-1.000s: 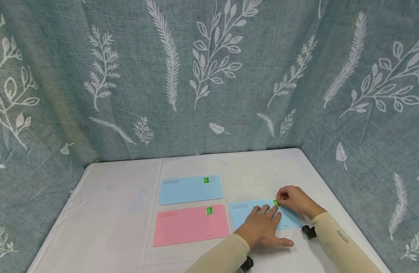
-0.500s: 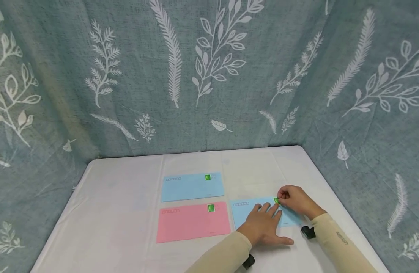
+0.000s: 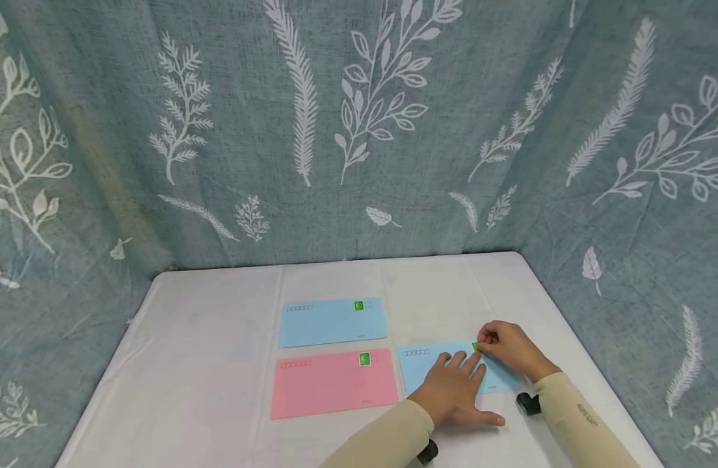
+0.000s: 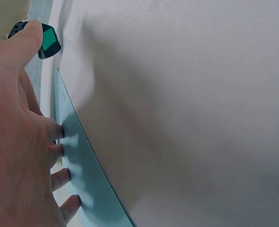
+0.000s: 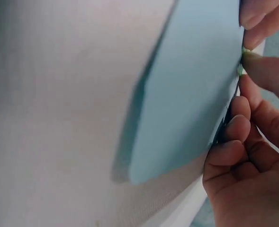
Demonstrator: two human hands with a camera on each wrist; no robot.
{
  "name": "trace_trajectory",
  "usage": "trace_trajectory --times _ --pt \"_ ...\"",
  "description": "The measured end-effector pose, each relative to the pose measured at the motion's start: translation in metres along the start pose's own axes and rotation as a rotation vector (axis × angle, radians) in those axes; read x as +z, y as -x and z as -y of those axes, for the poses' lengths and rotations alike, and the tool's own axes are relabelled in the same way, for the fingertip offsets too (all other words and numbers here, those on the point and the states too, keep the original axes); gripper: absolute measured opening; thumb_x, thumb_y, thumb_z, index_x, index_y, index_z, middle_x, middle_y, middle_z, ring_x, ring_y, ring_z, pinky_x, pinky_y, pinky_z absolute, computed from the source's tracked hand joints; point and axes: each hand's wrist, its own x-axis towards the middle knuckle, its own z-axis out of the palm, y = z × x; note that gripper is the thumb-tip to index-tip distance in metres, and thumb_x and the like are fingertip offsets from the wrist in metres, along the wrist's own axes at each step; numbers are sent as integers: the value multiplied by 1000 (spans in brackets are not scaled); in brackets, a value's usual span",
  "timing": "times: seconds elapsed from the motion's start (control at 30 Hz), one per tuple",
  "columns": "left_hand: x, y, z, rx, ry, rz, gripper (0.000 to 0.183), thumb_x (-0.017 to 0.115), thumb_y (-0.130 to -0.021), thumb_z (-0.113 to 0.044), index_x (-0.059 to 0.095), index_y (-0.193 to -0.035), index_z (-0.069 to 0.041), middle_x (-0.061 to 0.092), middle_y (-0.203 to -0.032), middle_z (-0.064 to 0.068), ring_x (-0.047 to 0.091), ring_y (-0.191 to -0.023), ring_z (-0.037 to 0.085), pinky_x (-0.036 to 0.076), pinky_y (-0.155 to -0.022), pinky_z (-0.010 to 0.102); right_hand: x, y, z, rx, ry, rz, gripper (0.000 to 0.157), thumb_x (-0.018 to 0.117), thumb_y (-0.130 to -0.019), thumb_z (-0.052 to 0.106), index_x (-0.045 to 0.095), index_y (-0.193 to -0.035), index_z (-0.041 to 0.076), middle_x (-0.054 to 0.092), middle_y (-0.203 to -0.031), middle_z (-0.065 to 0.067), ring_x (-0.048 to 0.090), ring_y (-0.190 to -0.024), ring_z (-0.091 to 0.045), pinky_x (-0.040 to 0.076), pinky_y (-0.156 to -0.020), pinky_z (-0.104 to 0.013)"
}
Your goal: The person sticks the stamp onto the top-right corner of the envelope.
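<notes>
On the right of the table lies a blue envelope [image 3: 414, 372], with a row of small printed boxes at its left end. My left hand [image 3: 454, 393] rests on it, fingers straight and spread, fingertips pressing the paper; the left wrist view shows the envelope [image 4: 95, 177] under those fingertips. At the upper right corner is a green stamp [image 3: 475, 347], partly covered by my right hand [image 3: 511, 346]. Thumb and forefinger of that hand pinch the stamp's edge, and the other fingers are curled. From the right wrist view the envelope [image 5: 191, 94] looks slightly lifted at its near corner.
To the left lie a second blue envelope [image 3: 330, 328] and a pink envelope [image 3: 330, 387], each bearing a green stamp. A white cloth [image 3: 189, 364] covers the table. Patterned grey-green curtains [image 3: 248, 130] stand behind it and at both sides.
The head view has shifted slightly. Both hands stay nearly in place at the blue envelope, the right one still at the stamp.
</notes>
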Motion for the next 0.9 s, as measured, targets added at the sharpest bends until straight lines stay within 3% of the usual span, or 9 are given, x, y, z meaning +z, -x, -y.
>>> trace_trajectory --times 0.9 --pt "-2 2 0 -15 -14 15 101 30 -92 -97 29 -172 -37 16 -176 -21 22 -158 5 28 -124 34 3 3 0 -21 -18 -54 13 83 -96 9 72 -89 9 62 -80 3 56 -74 -14 48 -68 -31"
